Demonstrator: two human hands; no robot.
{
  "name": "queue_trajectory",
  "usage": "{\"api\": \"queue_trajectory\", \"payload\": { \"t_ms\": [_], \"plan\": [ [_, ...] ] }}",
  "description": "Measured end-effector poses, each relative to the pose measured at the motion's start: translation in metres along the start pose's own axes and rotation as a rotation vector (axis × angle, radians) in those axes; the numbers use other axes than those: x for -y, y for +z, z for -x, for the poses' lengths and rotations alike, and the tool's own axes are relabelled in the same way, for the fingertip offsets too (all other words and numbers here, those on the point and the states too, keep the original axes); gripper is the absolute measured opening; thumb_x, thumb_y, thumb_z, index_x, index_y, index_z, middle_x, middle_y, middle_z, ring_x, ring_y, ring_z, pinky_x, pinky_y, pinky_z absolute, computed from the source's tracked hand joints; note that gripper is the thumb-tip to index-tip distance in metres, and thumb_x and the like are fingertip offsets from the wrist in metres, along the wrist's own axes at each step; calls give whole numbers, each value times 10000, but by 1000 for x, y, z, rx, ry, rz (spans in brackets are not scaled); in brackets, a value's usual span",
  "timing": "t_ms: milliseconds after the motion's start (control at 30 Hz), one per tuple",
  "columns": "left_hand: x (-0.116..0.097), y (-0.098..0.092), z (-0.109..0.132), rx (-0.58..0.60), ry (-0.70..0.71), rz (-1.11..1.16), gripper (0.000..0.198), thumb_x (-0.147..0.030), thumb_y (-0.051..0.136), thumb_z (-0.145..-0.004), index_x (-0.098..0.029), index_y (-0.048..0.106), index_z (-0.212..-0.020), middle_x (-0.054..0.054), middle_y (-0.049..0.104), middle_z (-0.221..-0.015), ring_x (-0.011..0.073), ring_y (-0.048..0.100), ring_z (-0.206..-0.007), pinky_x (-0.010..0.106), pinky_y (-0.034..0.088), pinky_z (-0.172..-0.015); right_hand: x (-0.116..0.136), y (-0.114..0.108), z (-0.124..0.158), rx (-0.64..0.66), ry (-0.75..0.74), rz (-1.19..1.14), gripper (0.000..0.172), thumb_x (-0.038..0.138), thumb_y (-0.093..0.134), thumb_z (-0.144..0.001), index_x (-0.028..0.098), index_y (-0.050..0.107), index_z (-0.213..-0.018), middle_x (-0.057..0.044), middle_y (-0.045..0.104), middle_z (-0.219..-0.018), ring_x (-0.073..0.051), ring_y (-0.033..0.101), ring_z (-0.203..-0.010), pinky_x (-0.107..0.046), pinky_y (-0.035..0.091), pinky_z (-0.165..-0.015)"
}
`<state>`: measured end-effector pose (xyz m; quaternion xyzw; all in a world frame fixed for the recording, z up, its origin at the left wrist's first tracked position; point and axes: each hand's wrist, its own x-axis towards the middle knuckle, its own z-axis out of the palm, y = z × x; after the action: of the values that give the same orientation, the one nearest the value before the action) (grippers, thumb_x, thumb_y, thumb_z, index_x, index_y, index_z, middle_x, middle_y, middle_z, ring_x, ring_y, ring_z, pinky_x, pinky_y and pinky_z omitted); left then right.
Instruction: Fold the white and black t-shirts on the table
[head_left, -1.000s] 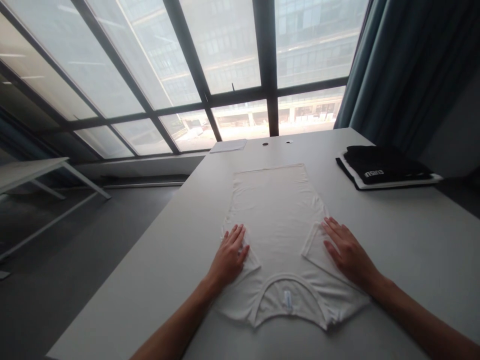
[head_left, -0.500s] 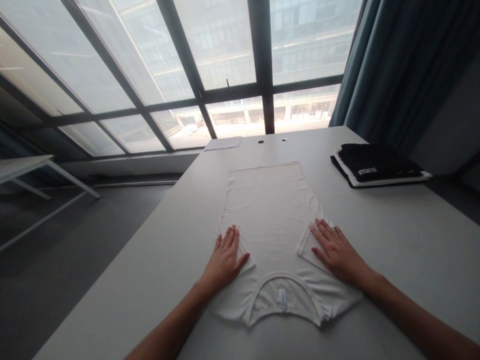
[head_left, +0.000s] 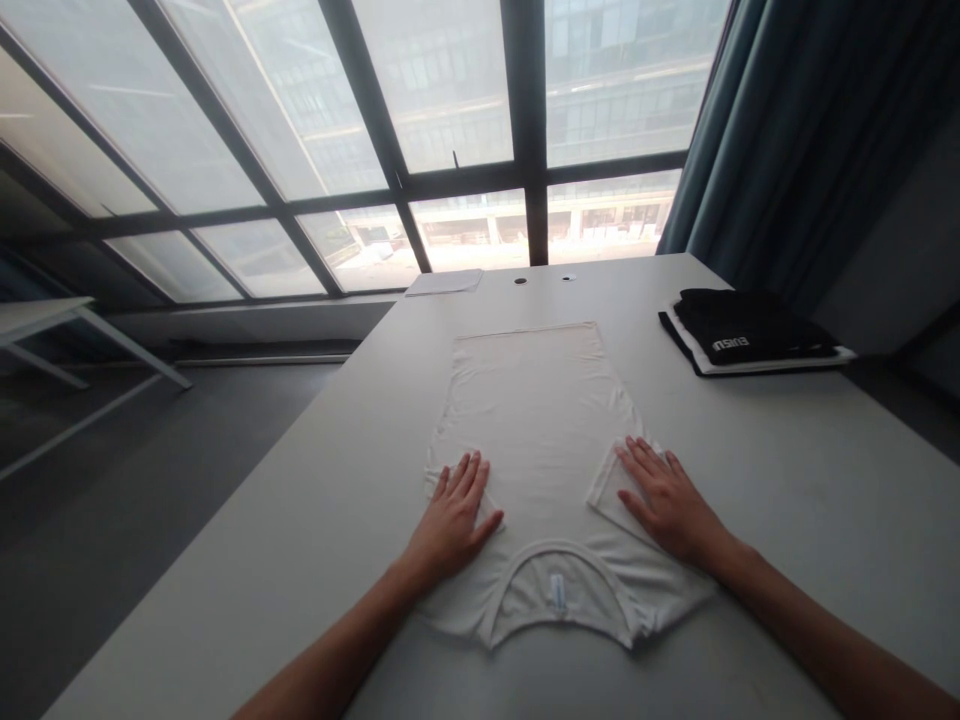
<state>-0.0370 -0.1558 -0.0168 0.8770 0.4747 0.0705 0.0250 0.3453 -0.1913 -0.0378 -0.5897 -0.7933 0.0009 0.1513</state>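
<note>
A white T-shirt lies spread on the white table, its neckline and inner label toward me and its hem toward the window. Both sleeves are folded inward over the body. My left hand rests flat on the left sleeve, fingers stretched out and covering part of it. On the other side my right hand lies flat across the right sleeve, with its fingers a little apart. Neither hand grips the cloth. Slight wrinkles run along the shirt's sides and shoulders.
A folded stack of black and white clothes sits at the table's right. Some paper lies at the far left corner, near two small round table fittings. Windows stand behind the table, a dark curtain at right, another table at left.
My left hand has shifted slightly to the right over its sleeve. My right hand stays flat in nearly the same place. The view has moved a little.
</note>
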Motion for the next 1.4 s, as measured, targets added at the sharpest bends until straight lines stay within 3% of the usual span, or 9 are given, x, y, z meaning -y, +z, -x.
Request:
{"api": "queue_trajectory", "payload": {
  "t_ms": [233,367,500,700,800,900,1033,1233,1400],
  "plan": [
    [4,-10,-6,-103,-87,104,668,-455,392,-1032,-156,216,-1603,156,237,-1637,291,169,-1527,571,193,-1210,-2,0,-1,-27,0,-65,642,423,379,-1027,213,198,-1606,-128,305,-1626,-282,229,-1515,-583,269,-1178],
    [4,-12,-9,-136,-134,194,600,-387,319,-1050,-148,248,-1597,144,282,-1624,274,193,-1523,549,189,-1218,-1,-7,-3,-162,46,-123,650,401,341,-1037,221,117,-1619,-122,294,-1632,-271,203,-1522,-585,229,-1193],
    [6,-11,-9,-176,-168,291,579,-283,260,-1049,-193,184,-1616,99,314,-1619,237,235,-1513,512,198,-1229,0,-14,-3,-292,65,-182,637,358,313,-1036,233,102,-1624,-106,303,-1632,-267,207,-1521,-563,194,-1212],
    [7,-15,-7,-181,-123,238,584,-182,249,-1023,-222,231,-1606,60,320,-1621,212,194,-1526,498,173,-1240,4,-20,-4,-358,22,-232,619,306,320,-1029,238,148,-1620,-94,362,-1607,-249,259,-1507,-524,228,-1218],
    [4,-10,-6,-98,-95,128,562,-266,304,-1039,-160,271,-1590,105,322,-1616,246,166,-1531,530,161,-1234,7,-18,-4,-318,-32,-203,610,315,339,-1030,215,187,-1613,-110,357,-1607,-251,254,-1509,-521,226,-1220],
    [1,-1,-4,-30,-96,37,617,-397,374,-1036,-132,276,-1584,150,295,-1618,281,164,-1529,548,188,-1220,7,-9,-2,-176,-35,-94,630,369,360,-1027,169,213,-1605,-146,319,-1619,-281,221,-1518,-552,224,-1210],
    [1,7,-3,-18,-102,-15,664,-472,348,-1040,-115,245,-1590,175,241,-1631,284,151,-1531,536,197,-1217,4,6,3,-33,-16,33,662,423,377,-1016,137,236,-1596,-181,329,-1607,-305,231,-1511,-572,233,-1196],
    [3,8,-4,-15,-110,-19,690,-513,336,-1036,-104,252,-1586,177,237,-1632,290,153,-1530,531,192,-1219,4,5,2,-12,-7,64,658,454,357,-1019,138,263,-1588,-177,301,-1619,-301,205,-1520,-575,224,-1195],
    [4,9,-4,-3,-115,-29,693,-520,320,-1039,-89,263,-1579,176,226,-1636,286,144,-1533,519,179,-1224,-3,-2,3,-19,130,74,617,456,264,-1045,113,331,-1553,-170,324,-1609,-291,242,-1510,-615,217,-1183]
  ]
}}
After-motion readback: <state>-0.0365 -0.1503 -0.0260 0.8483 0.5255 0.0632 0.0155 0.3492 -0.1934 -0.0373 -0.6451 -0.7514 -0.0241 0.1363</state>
